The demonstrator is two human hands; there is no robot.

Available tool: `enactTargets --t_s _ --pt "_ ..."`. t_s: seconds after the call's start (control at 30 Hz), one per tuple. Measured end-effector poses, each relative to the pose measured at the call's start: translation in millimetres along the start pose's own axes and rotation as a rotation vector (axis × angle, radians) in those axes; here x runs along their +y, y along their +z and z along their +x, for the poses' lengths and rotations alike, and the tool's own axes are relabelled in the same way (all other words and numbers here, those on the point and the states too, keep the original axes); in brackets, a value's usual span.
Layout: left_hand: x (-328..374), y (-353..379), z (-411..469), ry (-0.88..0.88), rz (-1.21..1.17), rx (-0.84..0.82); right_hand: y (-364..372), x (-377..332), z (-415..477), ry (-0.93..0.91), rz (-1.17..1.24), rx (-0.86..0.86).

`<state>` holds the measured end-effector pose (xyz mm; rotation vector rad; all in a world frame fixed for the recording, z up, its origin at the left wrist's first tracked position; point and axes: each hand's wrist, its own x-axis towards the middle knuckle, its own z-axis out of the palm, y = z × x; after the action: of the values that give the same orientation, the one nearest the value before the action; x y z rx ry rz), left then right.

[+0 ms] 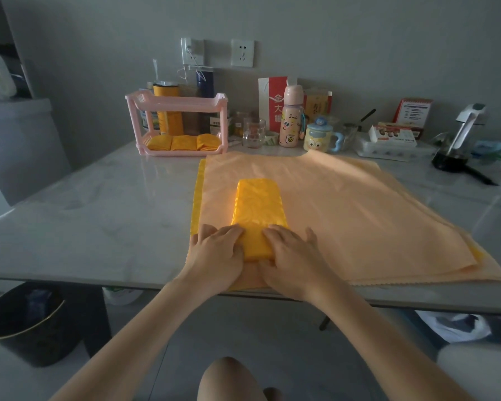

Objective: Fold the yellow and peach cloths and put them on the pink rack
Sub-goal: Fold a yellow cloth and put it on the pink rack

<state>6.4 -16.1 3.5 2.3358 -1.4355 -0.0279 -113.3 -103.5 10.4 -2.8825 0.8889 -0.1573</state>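
Observation:
A yellow cloth [258,206], folded into a long narrow strip, lies on a stack of spread peach cloths [344,204] on the grey table [99,215]. My left hand [219,250] grips the strip's near end from the left. On the other side, my right hand [289,253] holds the same end, fingers curled onto it. The pink rack [175,104] stands at the back left; three folded yellow cloths [182,142] sit on its lower shelf. A yellow cloth edge [198,192] shows under the peach stack on the left.
Behind the cloths stand a glass jar [253,133], a pink bottle [291,117], a cartoon mug [320,136], boxes [394,134] and a black-based appliance [460,140]. Tins and bottles crowd behind the rack. A black bin [26,322] sits on the floor at left.

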Motion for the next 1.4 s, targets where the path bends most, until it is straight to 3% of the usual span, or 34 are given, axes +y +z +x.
enactTargets --t_s 0.27,0.47,0.6,0.7,0.87,1.03,1.17,1.3,1.4 --pt "-2 -11 6 -0.048 -0.073 -0.173 -3 3 5 0.014 0.087 0.098" --pt "-4 -20 0 0.124 0.119 -0.060 -24 9 4 -0.010 0.190 0.090" --pt "-13 -27 -18 0.181 -0.133 -0.002 -33 16 -21 -0.115 0.372 0.039" --pt "-26 -30 -34 0.198 -0.293 -0.072 -33 24 -42 -0.168 0.550 0.019" --pt "-22 -23 -34 0.092 -0.521 -0.059 -24 29 -43 -0.102 0.693 0.163" --pt "-7 -9 -24 -0.074 -0.406 0.157 -9 21 -22 0.102 0.561 0.382" --pt "7 -1 -20 -0.202 -0.241 0.275 -1 15 -10 0.223 0.506 0.400" --pt "7 4 -17 -0.178 -0.133 0.307 5 10 -6 0.278 0.329 0.391" --pt "5 6 -12 -0.053 -0.093 0.347 3 7 -4 0.227 0.091 0.467"
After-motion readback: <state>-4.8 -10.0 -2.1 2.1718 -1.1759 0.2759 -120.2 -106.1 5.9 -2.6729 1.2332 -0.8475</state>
